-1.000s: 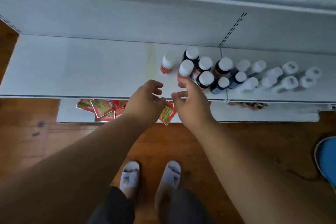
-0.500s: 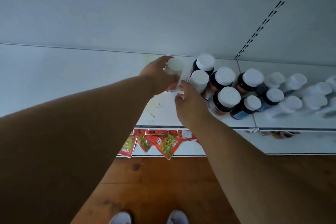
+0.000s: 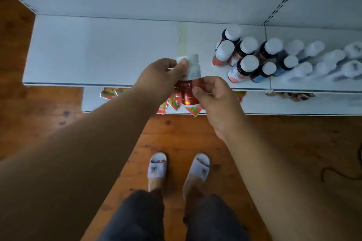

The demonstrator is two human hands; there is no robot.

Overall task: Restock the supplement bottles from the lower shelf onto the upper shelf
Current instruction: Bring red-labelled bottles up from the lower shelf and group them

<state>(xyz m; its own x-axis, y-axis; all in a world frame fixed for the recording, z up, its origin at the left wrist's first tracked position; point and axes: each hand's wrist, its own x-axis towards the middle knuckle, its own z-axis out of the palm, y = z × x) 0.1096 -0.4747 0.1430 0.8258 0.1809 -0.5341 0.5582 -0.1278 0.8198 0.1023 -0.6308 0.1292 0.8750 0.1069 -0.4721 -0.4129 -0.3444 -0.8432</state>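
**Bottle held in both hands over the shelf's near edge**

A supplement bottle (image 3: 189, 82) is held in the air, its long axis running near to far, white cap pointing far and red-labelled base pointing near. The cap end is pinched by the fingers of the left hand (image 3: 160, 80); the base end is gripped by the curled fingers of the right hand (image 3: 215, 100). The bottle hangs above the front edge of the shelf (image 3: 98, 55). To the right, a cluster of standing bottles (image 3: 246, 58) is seen: about eight counted sharply, with perhaps eight more blurred beyond. Open shelf room lies left of the cluster. Red packets (image 3: 174, 103) lie on the lower shelf (image 3: 293, 105).
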